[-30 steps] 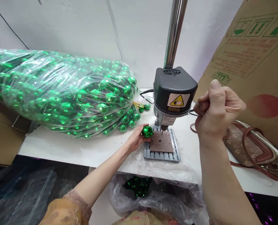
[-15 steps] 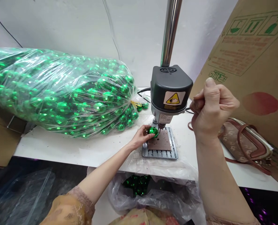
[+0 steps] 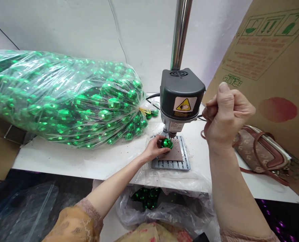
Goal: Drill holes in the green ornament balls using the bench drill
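A shiny green faceted ball [image 3: 166, 143] is pinched between the thumb and fingers of my left hand [image 3: 155, 148]. It sits on a brown board [image 3: 176, 154] over the slotted metal base [image 3: 169, 165] of a small bench drill press [image 3: 182, 94]. The drill chuck is right above the ball's far right side; whether the bit touches it I cannot tell. Beside the motor housing on the right, my right hand [image 3: 227, 116] is raised and closed in a fist. Whatever lies inside its fingers is hidden from this angle.
A large clear bag [image 3: 63, 101] of green balls, tied with yellow, lies left of the drill. More green balls [image 3: 149, 197] are in a plastic-lined opening below the table edge. A brown handbag [image 3: 262, 148] and a tall cardboard box [image 3: 267, 74] stand at the right.
My left hand has moved the green ball slightly right and onto the board, closer beneath the chuck. My right fist stays at about the same height beside the drill press.
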`<action>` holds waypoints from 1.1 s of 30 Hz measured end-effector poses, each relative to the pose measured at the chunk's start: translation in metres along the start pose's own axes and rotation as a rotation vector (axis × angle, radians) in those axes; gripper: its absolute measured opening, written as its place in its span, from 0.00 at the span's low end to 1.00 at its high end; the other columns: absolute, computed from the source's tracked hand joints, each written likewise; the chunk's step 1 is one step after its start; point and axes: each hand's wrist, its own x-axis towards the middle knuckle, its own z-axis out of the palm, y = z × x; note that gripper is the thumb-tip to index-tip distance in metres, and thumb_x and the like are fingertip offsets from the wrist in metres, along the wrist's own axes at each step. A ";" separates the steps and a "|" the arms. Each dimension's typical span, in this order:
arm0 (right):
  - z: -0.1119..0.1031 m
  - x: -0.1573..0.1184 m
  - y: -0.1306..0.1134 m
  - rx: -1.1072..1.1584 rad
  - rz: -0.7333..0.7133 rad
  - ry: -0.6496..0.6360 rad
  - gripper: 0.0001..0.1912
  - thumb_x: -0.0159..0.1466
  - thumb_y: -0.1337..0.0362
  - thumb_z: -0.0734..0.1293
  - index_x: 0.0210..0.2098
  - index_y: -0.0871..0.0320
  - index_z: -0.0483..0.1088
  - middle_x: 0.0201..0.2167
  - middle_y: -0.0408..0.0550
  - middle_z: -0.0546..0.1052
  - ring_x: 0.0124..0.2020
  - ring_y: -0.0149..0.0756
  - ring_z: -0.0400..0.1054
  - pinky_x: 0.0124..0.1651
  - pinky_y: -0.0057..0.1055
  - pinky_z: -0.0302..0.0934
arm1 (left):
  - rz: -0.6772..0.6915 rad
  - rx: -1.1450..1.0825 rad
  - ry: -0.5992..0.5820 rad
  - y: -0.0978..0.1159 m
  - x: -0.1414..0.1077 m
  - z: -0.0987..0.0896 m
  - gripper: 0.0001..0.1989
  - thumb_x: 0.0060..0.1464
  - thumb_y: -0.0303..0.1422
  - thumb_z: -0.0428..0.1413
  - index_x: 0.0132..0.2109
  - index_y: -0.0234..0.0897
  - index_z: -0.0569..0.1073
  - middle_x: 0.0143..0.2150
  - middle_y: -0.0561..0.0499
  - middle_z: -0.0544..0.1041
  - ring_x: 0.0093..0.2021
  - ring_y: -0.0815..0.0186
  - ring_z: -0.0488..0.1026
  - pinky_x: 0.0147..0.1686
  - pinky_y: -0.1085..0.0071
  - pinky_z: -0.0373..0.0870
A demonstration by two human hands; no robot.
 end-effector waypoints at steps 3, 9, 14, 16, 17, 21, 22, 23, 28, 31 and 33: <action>0.000 0.000 0.000 -0.005 0.002 0.001 0.21 0.64 0.56 0.69 0.18 0.56 0.66 0.11 0.33 0.58 0.13 0.20 0.50 0.19 0.28 0.44 | 0.026 0.069 0.035 0.001 -0.005 0.008 0.32 0.40 0.40 0.76 0.52 0.37 0.78 0.36 0.51 0.77 0.34 0.63 0.72 0.36 0.67 0.70; 0.000 -0.001 0.002 -0.013 -0.005 -0.012 0.20 0.65 0.56 0.69 0.19 0.56 0.66 0.12 0.34 0.59 0.13 0.20 0.50 0.19 0.28 0.44 | 0.109 0.091 0.070 -0.008 -0.012 0.019 0.30 0.44 0.37 0.75 0.55 0.40 0.78 0.54 0.45 0.78 0.57 0.52 0.75 0.60 0.55 0.70; -0.003 -0.001 0.003 -0.012 -0.015 -0.022 0.21 0.65 0.56 0.69 0.19 0.56 0.66 0.12 0.33 0.57 0.13 0.20 0.49 0.18 0.27 0.43 | 0.123 0.067 0.042 -0.017 -0.013 0.021 0.31 0.47 0.39 0.74 0.57 0.41 0.76 0.54 0.45 0.78 0.58 0.50 0.74 0.61 0.52 0.69; -0.005 -0.004 0.004 -0.001 -0.040 -0.023 0.21 0.65 0.56 0.70 0.19 0.56 0.66 0.12 0.33 0.58 0.13 0.20 0.50 0.18 0.27 0.42 | 0.131 0.069 0.035 -0.019 -0.013 0.020 0.31 0.48 0.40 0.74 0.57 0.42 0.75 0.54 0.45 0.78 0.59 0.49 0.74 0.62 0.51 0.69; -0.006 -0.006 0.005 -0.007 -0.057 -0.021 0.21 0.66 0.56 0.69 0.19 0.56 0.66 0.13 0.33 0.58 0.13 0.20 0.50 0.18 0.27 0.43 | 0.132 0.065 0.031 -0.020 -0.013 0.020 0.31 0.48 0.40 0.74 0.57 0.42 0.75 0.54 0.45 0.77 0.58 0.49 0.74 0.62 0.51 0.69; -0.009 -0.017 0.008 0.004 -0.131 0.030 0.22 0.66 0.57 0.70 0.18 0.56 0.66 0.13 0.34 0.61 0.13 0.20 0.51 0.18 0.28 0.43 | 0.136 0.049 0.028 -0.024 -0.012 0.021 0.31 0.49 0.42 0.74 0.58 0.42 0.75 0.55 0.44 0.77 0.58 0.49 0.74 0.62 0.50 0.69; -0.009 -0.020 0.009 0.023 -0.148 0.047 0.22 0.66 0.58 0.71 0.18 0.56 0.66 0.13 0.34 0.62 0.13 0.21 0.51 0.18 0.28 0.43 | 0.138 0.048 0.030 -0.024 -0.012 0.021 0.31 0.49 0.42 0.74 0.58 0.42 0.75 0.55 0.44 0.77 0.59 0.49 0.73 0.62 0.50 0.69; -0.010 -0.023 0.010 0.043 -0.166 0.060 0.22 0.65 0.59 0.71 0.18 0.56 0.66 0.13 0.34 0.62 0.13 0.21 0.51 0.18 0.29 0.43 | 0.139 0.045 0.031 -0.025 -0.012 0.022 0.31 0.49 0.41 0.74 0.58 0.42 0.75 0.55 0.44 0.76 0.59 0.49 0.73 0.63 0.49 0.69; -0.014 -0.032 0.017 0.113 -0.277 0.071 0.22 0.65 0.61 0.70 0.18 0.56 0.63 0.12 0.33 0.60 0.13 0.21 0.51 0.17 0.27 0.48 | 0.125 0.026 0.035 -0.026 -0.012 0.022 0.31 0.48 0.41 0.74 0.58 0.42 0.75 0.55 0.44 0.76 0.58 0.49 0.73 0.63 0.49 0.68; -0.016 -0.035 0.021 0.118 -0.318 0.054 0.21 0.66 0.62 0.68 0.18 0.56 0.62 0.12 0.33 0.58 0.13 0.21 0.50 0.17 0.26 0.49 | 0.122 0.024 0.035 -0.026 -0.012 0.022 0.32 0.47 0.40 0.75 0.58 0.43 0.75 0.56 0.45 0.76 0.59 0.50 0.73 0.63 0.50 0.68; -0.018 -0.038 0.024 0.112 -0.332 0.058 0.21 0.67 0.62 0.67 0.18 0.57 0.62 0.12 0.33 0.59 0.13 0.20 0.50 0.17 0.25 0.50 | 0.128 0.030 0.037 -0.026 -0.012 0.022 0.32 0.47 0.40 0.75 0.58 0.43 0.75 0.56 0.45 0.76 0.59 0.50 0.73 0.63 0.50 0.68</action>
